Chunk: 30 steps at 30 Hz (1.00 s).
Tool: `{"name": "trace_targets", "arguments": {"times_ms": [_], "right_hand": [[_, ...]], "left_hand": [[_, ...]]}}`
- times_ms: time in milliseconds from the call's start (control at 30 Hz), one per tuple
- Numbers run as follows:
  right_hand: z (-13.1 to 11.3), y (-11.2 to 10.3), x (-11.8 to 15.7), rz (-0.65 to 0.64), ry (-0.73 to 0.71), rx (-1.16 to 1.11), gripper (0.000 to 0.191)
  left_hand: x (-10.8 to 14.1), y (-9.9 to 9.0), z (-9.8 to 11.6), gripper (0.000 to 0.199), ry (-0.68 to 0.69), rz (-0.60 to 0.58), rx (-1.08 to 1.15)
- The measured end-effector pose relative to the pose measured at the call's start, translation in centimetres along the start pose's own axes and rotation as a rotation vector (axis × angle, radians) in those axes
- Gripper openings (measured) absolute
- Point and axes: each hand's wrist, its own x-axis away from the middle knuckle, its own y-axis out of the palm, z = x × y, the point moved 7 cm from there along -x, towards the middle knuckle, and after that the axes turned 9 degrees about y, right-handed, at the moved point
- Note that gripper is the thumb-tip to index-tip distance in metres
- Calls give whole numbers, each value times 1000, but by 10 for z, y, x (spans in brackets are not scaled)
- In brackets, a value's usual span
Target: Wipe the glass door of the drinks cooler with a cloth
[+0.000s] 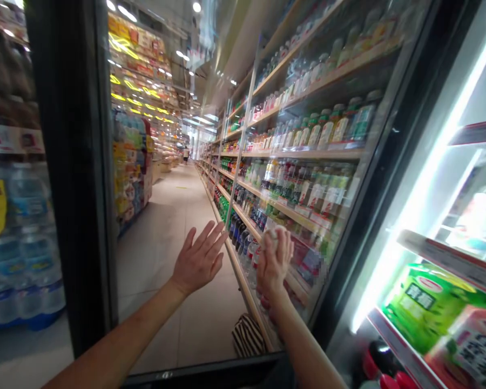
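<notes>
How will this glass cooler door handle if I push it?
Likely stiff and fairly heavy for its size: the glass door sits in a thick black frame. The glossy pane probably gives your right hand little grip, and glass may be fragile, so press gently.

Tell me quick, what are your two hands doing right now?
Left hand: open, fingers spread, holding nothing.
Right hand: fingers bunched together; cannot tell whether it holds anything.

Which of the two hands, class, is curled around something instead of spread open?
The right hand, curled around a small whitish object that is too unclear to identify; the left hand is spread open, holding nothing.
</notes>
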Motion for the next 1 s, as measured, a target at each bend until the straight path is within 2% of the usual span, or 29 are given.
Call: {"name": "trace_targets", "arguments": {"times_ms": [33,100,133,233,300,367,433,467,533,633,667,733,833,900,933,1000], "right_hand": [[-11,3,3,-49,-67,-7,51],[-10,1,1,-55,-91,2,52],[0,-3,-5,-10,-43,11,53],[36,-17,-25,184,230,15,52],[34,-17,-29,224,312,-1,51],[7,-6,-26,132,208,-14,51],[-21,7,-18,-23,12,-25,51],[-27,10,-15,-67,-58,-26,50],[-13,6,-18,-28,-49,-8,50],[35,-15,-35,207,203,42,49],[44,-20,-39,259,261,50,49],[39,-19,-42,265,266,48,49],[-2,0,-34,68,50,31,50],[-21,8,-27,-12,-88,30,50],[-20,8,-28,-2,-105,33,50],[-4,0,-37,107,-18,41,51]], "left_hand": [[0,0,0,62,-1,-2,-3],[0,0,1,60,0,-5,-5],[0,0,1,59,2,-6,-5],[0,0,1,54,9,-6,-5],[1,0,1,51,9,-7,-8],[1,-1,1,49,7,-9,-7],[1,0,0,49,2,-17,-7],[1,0,0,49,-1,-20,-6],[2,0,1,49,2,-18,-5],[2,-1,1,49,12,-4,-2],[2,-1,1,50,11,-2,0],[2,-1,1,50,5,-2,6],[2,-1,0,50,-3,-2,18],[2,-2,0,49,-4,1,21],[2,-2,1,48,-4,4,22],[2,-2,1,47,-1,12,22]]}}
